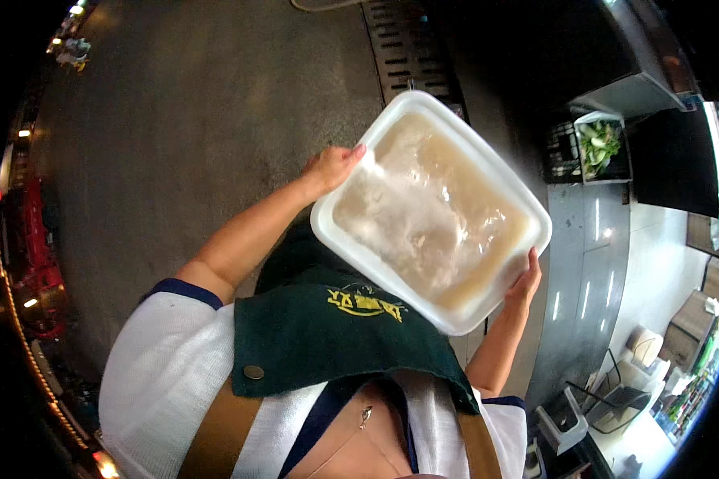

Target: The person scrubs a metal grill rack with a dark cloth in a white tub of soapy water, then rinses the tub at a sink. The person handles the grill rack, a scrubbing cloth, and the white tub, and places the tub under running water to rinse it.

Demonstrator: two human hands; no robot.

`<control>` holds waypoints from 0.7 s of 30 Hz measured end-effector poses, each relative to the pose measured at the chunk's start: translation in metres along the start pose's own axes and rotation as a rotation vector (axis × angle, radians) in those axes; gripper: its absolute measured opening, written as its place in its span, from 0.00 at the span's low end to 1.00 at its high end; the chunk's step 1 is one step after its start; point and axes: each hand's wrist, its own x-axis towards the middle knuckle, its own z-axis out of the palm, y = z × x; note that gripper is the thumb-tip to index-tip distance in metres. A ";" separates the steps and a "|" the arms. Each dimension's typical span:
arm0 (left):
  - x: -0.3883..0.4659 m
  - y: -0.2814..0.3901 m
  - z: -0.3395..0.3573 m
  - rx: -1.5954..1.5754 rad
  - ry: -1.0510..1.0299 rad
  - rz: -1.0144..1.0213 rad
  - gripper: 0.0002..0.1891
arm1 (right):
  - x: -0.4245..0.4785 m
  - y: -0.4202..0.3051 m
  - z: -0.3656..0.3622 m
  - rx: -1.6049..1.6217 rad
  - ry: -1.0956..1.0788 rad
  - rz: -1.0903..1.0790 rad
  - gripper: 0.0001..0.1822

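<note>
A white rectangular plastic tub point(434, 218) is held out in front of my chest, turned at an angle. Cloudy beige liquid point(422, 209) with a glossy, light-reflecting surface lies in it; what may be under the liquid is unclear. My left hand point(335, 169) grips the tub's left rim, thumb on top and fingers hidden below. At the lower right corner, my right hand point(522, 280) clasps the side, with its other fingers partly out of sight beneath. A dark green apron point(335, 341) with a yellow emblem and brown straps covers my front, just below the tub.
Beyond the tub, a slotted drain cover point(395, 54) runs along the concrete floor point(215, 108). To the right stands a crate of green leafy vegetables point(600, 146). Grey plastic stools point(566, 422) sit at the lower right. A hose point(326, 7) lies at the top edge.
</note>
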 end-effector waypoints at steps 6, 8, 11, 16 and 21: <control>0.176 0.044 0.040 0.086 -0.181 -0.052 0.30 | 0.147 0.029 0.013 -0.074 0.206 -0.057 0.24; 0.248 0.052 0.057 0.176 -0.236 -0.077 0.29 | 0.192 0.047 0.034 -0.075 0.286 -0.095 0.21; 0.333 0.044 0.086 0.226 -0.314 -0.037 0.29 | 0.251 0.088 0.039 -0.069 0.344 -0.093 0.18; 0.429 0.020 0.147 0.318 -0.404 -0.028 0.29 | 0.329 0.171 0.021 -0.097 0.462 -0.037 0.17; 0.499 -0.018 0.202 0.387 -0.477 -0.030 0.31 | 0.385 0.238 0.010 -0.081 0.466 0.033 0.20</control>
